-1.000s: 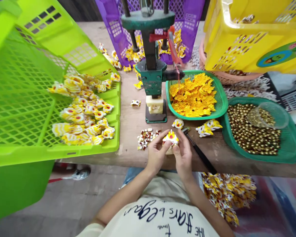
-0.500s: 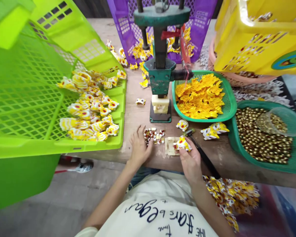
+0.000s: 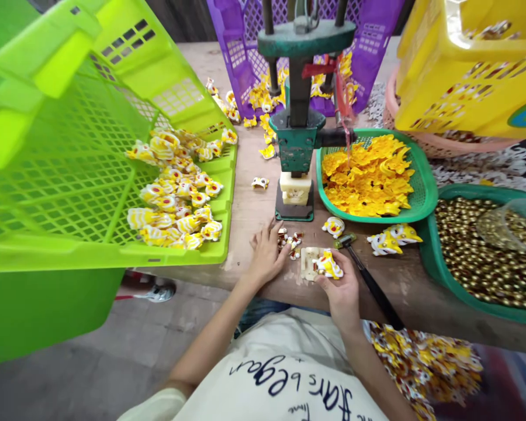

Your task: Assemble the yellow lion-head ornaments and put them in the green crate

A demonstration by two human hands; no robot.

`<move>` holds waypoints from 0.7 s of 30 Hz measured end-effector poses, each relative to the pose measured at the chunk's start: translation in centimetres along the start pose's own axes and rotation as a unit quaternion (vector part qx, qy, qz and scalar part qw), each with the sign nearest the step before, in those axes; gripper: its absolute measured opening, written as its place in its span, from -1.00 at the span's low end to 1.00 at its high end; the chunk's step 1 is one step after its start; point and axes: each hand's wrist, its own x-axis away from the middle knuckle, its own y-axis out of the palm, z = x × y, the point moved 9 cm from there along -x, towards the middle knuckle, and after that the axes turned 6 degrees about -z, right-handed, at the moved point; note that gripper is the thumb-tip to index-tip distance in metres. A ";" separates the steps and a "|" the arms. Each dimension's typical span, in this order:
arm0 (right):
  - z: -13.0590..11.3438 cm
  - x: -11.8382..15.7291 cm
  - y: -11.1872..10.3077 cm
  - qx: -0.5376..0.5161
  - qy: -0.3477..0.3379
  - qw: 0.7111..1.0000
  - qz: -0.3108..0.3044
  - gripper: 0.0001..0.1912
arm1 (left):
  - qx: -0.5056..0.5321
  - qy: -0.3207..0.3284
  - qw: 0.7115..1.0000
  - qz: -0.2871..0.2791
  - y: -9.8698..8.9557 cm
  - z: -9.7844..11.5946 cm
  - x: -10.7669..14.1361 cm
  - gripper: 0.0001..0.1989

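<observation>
My left hand (image 3: pixel 268 255) rests on the wooden table with its fingers spread, touching a small pile of red, white and gold pieces (image 3: pixel 294 240). In my right hand (image 3: pixel 342 285) is a yellow-and-white figure piece (image 3: pixel 329 265), pinched between thumb and fingers over a cream block (image 3: pixel 307 263). A hammer (image 3: pixel 370 283) with a black handle lies just right of that hand. Behind the block sits a round yellow-and-white piece (image 3: pixel 334 227). A green hand press (image 3: pixel 296 140) stands farther back, with a cream mould (image 3: pixel 295 188) under it.
A lime crate (image 3: pixel 193 255) of figure parts lies at left. Green baskets hold yellow parts (image 3: pixel 368 175) and gold beads (image 3: pixel 473 251) at right. Purple (image 3: pixel 368 64) and yellow (image 3: pixel 447 88) crates stand behind. Two figures (image 3: pixel 394 238) lie near the hammer.
The whole view has shifted, so things appear farther right. My left hand has moved over the small pieces and covers more of the pile. The held figure piece is turned slightly.
</observation>
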 end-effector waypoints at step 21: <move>-0.6 0.1 0.1 0.011 -0.025 1.000 -0.002 -0.39 | -0.032 -0.189 0.957 0.220 -10.7 -7.5 -9.6 -0.59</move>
